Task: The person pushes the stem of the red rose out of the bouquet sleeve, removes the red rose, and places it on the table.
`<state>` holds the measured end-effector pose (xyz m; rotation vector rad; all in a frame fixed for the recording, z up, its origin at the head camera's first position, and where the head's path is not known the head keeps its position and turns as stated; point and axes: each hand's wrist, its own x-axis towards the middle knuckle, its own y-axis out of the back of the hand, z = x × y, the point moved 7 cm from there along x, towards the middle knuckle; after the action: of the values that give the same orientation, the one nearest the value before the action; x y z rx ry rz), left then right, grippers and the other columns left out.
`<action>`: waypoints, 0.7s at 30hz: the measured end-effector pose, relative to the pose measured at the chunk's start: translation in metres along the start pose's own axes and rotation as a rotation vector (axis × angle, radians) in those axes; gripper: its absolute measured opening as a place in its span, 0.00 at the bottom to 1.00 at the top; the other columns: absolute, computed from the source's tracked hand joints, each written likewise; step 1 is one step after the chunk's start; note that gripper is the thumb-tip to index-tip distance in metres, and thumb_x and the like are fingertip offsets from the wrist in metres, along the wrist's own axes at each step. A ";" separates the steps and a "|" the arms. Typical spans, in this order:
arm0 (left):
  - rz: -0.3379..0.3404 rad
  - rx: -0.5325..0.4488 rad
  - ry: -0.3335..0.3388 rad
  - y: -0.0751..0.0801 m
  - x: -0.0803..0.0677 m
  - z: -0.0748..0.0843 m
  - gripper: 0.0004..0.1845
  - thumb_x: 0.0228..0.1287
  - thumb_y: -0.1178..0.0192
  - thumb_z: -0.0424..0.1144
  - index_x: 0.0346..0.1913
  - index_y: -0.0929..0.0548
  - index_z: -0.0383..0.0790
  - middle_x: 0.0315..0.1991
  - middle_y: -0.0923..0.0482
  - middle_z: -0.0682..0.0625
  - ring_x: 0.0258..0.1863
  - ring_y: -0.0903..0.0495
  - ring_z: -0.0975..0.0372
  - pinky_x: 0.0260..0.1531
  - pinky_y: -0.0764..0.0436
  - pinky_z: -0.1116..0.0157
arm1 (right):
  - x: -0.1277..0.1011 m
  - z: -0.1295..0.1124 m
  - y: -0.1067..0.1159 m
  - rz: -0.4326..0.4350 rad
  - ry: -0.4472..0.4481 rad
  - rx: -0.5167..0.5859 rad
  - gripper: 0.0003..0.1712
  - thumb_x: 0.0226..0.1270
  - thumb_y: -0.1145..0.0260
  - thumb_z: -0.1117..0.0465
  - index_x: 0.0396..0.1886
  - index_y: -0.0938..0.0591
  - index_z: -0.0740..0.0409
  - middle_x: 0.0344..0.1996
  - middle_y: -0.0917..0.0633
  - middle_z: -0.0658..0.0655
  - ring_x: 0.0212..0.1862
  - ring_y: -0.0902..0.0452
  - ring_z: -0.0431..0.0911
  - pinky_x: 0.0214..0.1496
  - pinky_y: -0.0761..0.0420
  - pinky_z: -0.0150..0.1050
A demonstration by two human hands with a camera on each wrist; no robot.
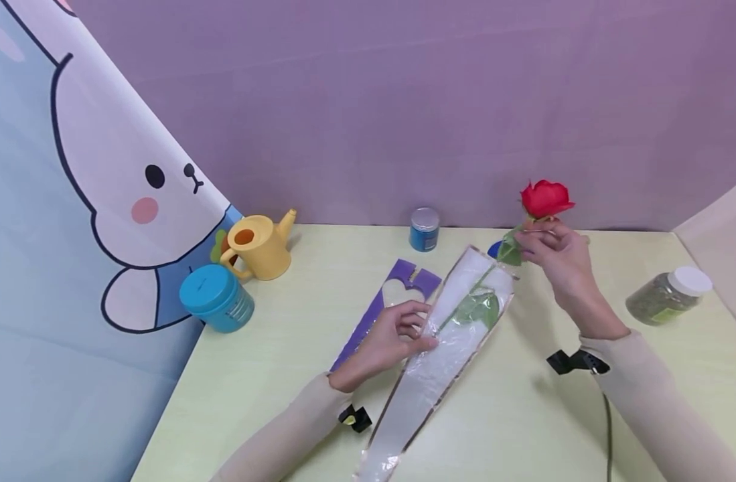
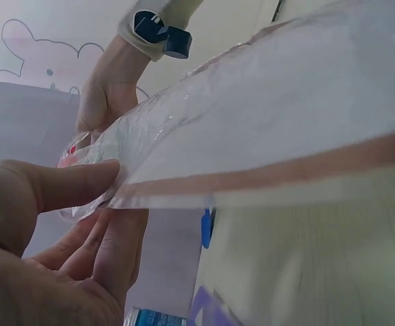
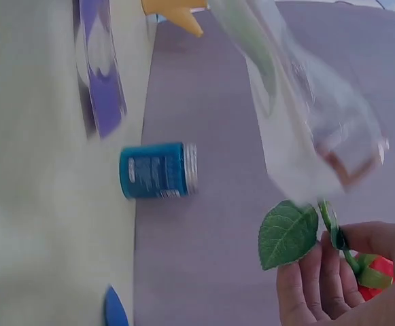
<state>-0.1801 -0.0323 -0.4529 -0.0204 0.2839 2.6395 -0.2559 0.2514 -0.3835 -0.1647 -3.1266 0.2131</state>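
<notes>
A long clear flower sleeve with a white panel and brown edges (image 1: 428, 375) slants over the table in the head view. My left hand (image 1: 398, 338) pinches its left edge between thumb and fingers, as the left wrist view also shows. Near the sleeve's wide mouth, my right hand (image 1: 557, 258) pinches the stem of a red rose (image 1: 546, 199) just below the bloom. The lower stem and a green leaf (image 1: 477, 306) lie inside the sleeve. Another leaf (image 3: 289, 234) stays outside the mouth in the right wrist view.
A purple package with a heart shape (image 1: 398, 292) lies under the left hand. Behind stand a yellow watering can (image 1: 265, 248), a teal jar (image 1: 217, 298) and a small blue jar (image 1: 424, 229). A white-capped jar (image 1: 668, 296) lies at right. A blue object (image 1: 494, 249) peeks out behind the sleeve.
</notes>
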 end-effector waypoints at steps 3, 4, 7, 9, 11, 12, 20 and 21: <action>-0.003 0.018 -0.028 0.005 -0.004 0.000 0.27 0.61 0.27 0.29 0.63 0.20 0.34 0.45 0.12 0.34 0.35 0.17 0.71 0.46 0.13 0.64 | 0.004 -0.010 0.010 0.026 0.013 0.053 0.15 0.69 0.28 0.67 0.50 0.23 0.58 0.36 0.09 0.41 0.36 0.12 0.32 0.41 0.12 0.25; -0.007 0.025 -0.039 0.008 -0.006 0.001 0.27 0.60 0.27 0.29 0.63 0.20 0.34 0.44 0.12 0.33 0.35 0.17 0.72 0.46 0.13 0.64 | 0.006 -0.013 0.014 0.034 0.019 0.076 0.14 0.69 0.29 0.68 0.50 0.23 0.59 0.36 0.09 0.42 0.36 0.12 0.33 0.40 0.12 0.26; -0.029 0.052 -0.083 0.014 -0.011 0.003 0.27 0.60 0.26 0.28 0.62 0.20 0.32 0.42 0.13 0.33 0.33 0.17 0.72 0.41 0.13 0.68 | 0.009 -0.024 0.025 0.054 0.042 0.127 0.14 0.69 0.29 0.69 0.50 0.24 0.59 0.36 0.09 0.44 0.36 0.12 0.34 0.39 0.12 0.27; -0.044 0.072 -0.089 0.020 -0.016 0.005 0.26 0.60 0.26 0.29 0.61 0.20 0.32 0.42 0.13 0.33 0.33 0.17 0.72 0.41 0.13 0.68 | 0.010 -0.031 0.033 0.077 0.061 0.165 0.14 0.69 0.29 0.69 0.49 0.23 0.59 0.36 0.08 0.45 0.35 0.12 0.36 0.38 0.12 0.27; -0.054 0.096 -0.084 0.027 -0.020 0.007 0.25 0.60 0.26 0.28 0.61 0.20 0.31 0.42 0.13 0.34 0.34 0.17 0.71 0.41 0.13 0.68 | 0.011 -0.039 0.042 0.103 0.080 0.193 0.14 0.68 0.28 0.68 0.49 0.23 0.58 0.35 0.09 0.46 0.33 0.13 0.36 0.37 0.12 0.27; -0.056 0.105 -0.075 0.030 -0.022 0.007 0.25 0.60 0.26 0.29 0.60 0.20 0.31 0.43 0.13 0.34 0.35 0.16 0.71 0.42 0.13 0.68 | 0.011 -0.042 0.046 0.119 0.088 0.210 0.13 0.68 0.28 0.69 0.48 0.22 0.58 0.35 0.09 0.47 0.32 0.14 0.37 0.36 0.12 0.27; 0.005 0.198 -0.025 0.079 -0.043 0.011 0.24 0.63 0.27 0.31 0.62 0.19 0.34 0.46 0.11 0.39 0.43 0.12 0.60 0.49 0.11 0.58 | 0.009 -0.063 0.084 0.235 0.127 0.354 0.15 0.64 0.27 0.73 0.47 0.20 0.60 0.35 0.09 0.52 0.31 0.15 0.39 0.30 0.14 0.29; 0.019 0.205 -0.021 0.086 -0.045 0.012 0.24 0.63 0.27 0.31 0.62 0.19 0.35 0.44 0.11 0.40 0.43 0.12 0.60 0.49 0.11 0.59 | 0.008 -0.065 0.089 0.250 0.132 0.361 0.15 0.64 0.27 0.73 0.47 0.20 0.60 0.35 0.09 0.52 0.30 0.15 0.39 0.29 0.15 0.29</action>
<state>-0.1800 -0.1247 -0.4212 0.0774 0.5476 2.6142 -0.2540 0.3487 -0.3314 -0.5377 -2.8665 0.7266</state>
